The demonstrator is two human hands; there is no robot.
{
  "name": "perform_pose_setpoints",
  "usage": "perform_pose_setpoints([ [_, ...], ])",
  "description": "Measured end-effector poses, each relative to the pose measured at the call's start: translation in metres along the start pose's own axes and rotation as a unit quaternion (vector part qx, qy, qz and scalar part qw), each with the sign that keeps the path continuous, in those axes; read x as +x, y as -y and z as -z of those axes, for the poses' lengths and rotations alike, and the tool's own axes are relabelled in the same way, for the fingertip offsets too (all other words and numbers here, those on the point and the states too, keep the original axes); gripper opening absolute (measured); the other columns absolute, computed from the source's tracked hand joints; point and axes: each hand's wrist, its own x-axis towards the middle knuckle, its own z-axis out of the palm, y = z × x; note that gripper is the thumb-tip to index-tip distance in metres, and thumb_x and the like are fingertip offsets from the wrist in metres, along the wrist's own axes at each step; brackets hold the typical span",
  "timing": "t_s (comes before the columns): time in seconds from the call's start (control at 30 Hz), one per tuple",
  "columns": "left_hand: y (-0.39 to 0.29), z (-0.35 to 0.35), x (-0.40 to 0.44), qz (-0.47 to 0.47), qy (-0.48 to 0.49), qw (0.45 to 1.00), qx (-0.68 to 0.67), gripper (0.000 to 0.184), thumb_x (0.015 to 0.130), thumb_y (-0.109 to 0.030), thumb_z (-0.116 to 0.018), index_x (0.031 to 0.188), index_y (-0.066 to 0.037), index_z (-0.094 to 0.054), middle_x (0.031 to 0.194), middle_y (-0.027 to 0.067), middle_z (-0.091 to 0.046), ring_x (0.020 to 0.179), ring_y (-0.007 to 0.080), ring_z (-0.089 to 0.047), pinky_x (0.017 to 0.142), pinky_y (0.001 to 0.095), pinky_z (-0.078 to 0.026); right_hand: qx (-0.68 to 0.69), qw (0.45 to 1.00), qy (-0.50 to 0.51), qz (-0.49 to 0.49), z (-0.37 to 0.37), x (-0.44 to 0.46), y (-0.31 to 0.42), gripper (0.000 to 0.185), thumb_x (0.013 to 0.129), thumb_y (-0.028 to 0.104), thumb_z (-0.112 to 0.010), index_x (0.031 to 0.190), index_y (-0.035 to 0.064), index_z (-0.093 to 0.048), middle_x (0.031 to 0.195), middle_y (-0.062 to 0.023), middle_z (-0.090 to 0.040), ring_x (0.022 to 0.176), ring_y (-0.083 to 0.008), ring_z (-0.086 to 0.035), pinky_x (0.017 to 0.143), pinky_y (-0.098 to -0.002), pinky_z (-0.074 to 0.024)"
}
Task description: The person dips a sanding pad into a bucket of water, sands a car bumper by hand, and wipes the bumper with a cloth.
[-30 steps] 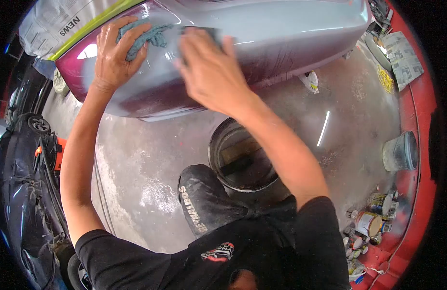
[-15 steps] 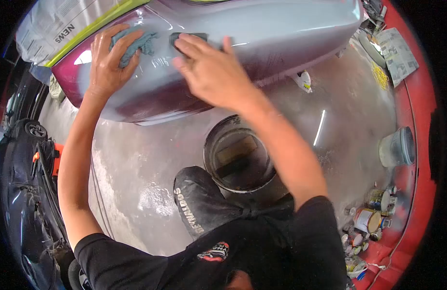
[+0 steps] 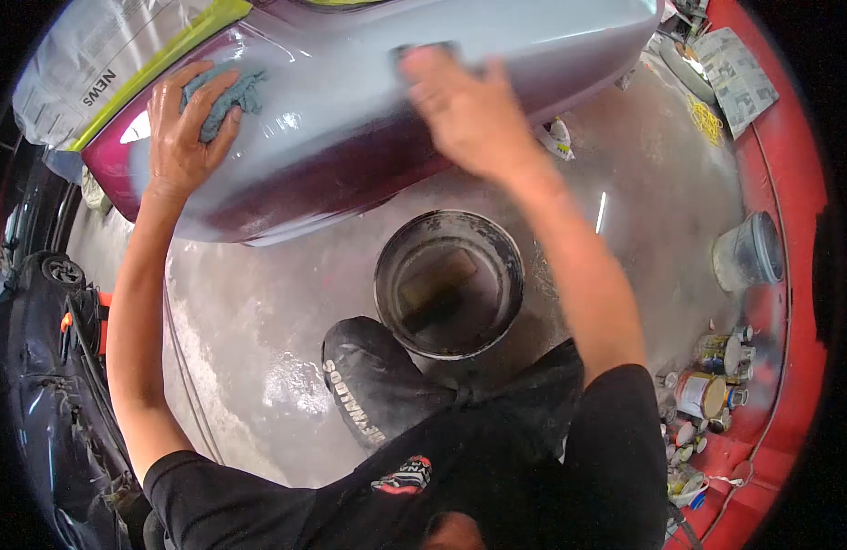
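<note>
A maroon car body panel with grey primer (image 3: pixel 350 110), possibly a bumper, stretches across the top of the view. My left hand (image 3: pixel 182 137) rests at its left part, fingers curled over a crumpled blue-green cloth (image 3: pixel 245 90) against the surface. Farther right, my right hand (image 3: pixel 474 110) is smeared by motion. Under its fingertips a dark sanding pad (image 3: pixel 446 48) shows in part, lying flat on the grey area. The surface looks wet and shiny near the cloth.
Between my knees stands a round black tub (image 3: pixel 387 312) with a block (image 3: pixel 442 280) inside. A grey bucket (image 3: pixel 739 252) and several paint cans (image 3: pixel 700 394) line the red wall at right. Masking plastic (image 3: pixel 84 69) covers the upper left, and a dark car (image 3: pixel 61 412) is at left.
My right hand has slid right along the panel with the sanding pad. My left hand keeps hold of the cloth. The view has shifted slightly, uncovering more of the tub.
</note>
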Motion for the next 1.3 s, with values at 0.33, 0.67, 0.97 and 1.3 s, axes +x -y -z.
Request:
perform_pose_setpoints([
  [0.33, -0.003, 0.006, 0.001, -0.009, 0.004, 1.000, 0.008, 0.042, 0.081, -0.018, -0.078, 0.122, -0.014, -0.070, 0.128, 0.0137, -0.061, 0.114, 0.0343, -0.058, 0.099, 0.0465, -0.044, 0.110, 0.982, -0.155, -0.013, -0.061, -0.024, 0.108, 0.055, 0.091, 0.028, -0.066, 0.137, 0.0000, -0.056, 0.151, -0.0173, -0.048, 0.144, -0.0332, -0.040, 0.110, -0.0678, -0.0296],
  [0.67, 0.000, -0.002, -0.001, 0.006, 0.027, 1.000, 0.005, 0.046, 0.082, -0.021, -0.080, 0.125, -0.012, -0.068, 0.132, 0.0153, -0.060, 0.121, 0.0359, -0.056, 0.104, 0.0480, -0.041, -0.018, 0.982, -0.141, -0.121, -0.027, -0.012, 0.021, 0.059, 0.096, 0.035, -0.063, 0.140, -0.0022, -0.050, 0.147, -0.0213, -0.049, 0.144, -0.0365, -0.038, 0.110, -0.0730, -0.0278],
  [0.97, -0.001, -0.002, 0.003, 0.000, -0.004, 1.000, 0.003, 0.043, 0.078, -0.024, -0.083, 0.119, -0.015, -0.072, 0.125, 0.0109, -0.062, 0.113, 0.0316, -0.059, 0.096, 0.0445, -0.046, -0.110, 0.993, 0.016, -0.045, 0.017, 0.016, -0.005, 0.033, 0.097, 0.028, -0.060, 0.113, 0.0000, -0.064, 0.120, -0.0186, -0.062, 0.115, -0.0354, -0.059, 0.095, -0.0650, -0.0399],
  [1.3, 0.001, 0.003, -0.008, 0.066, -0.037, 0.997, -0.004, 0.037, 0.081, -0.013, -0.079, 0.118, -0.012, -0.072, 0.122, 0.0127, -0.064, 0.113, 0.0323, -0.060, 0.096, 0.0447, -0.046, 0.153, 0.984, 0.022, 0.088, -0.016, 0.034, 0.083, 0.052, 0.105, 0.037, -0.049, 0.141, -0.0006, -0.051, 0.149, -0.0180, -0.050, 0.142, -0.0330, -0.045, 0.114, -0.0668, -0.0280],
])
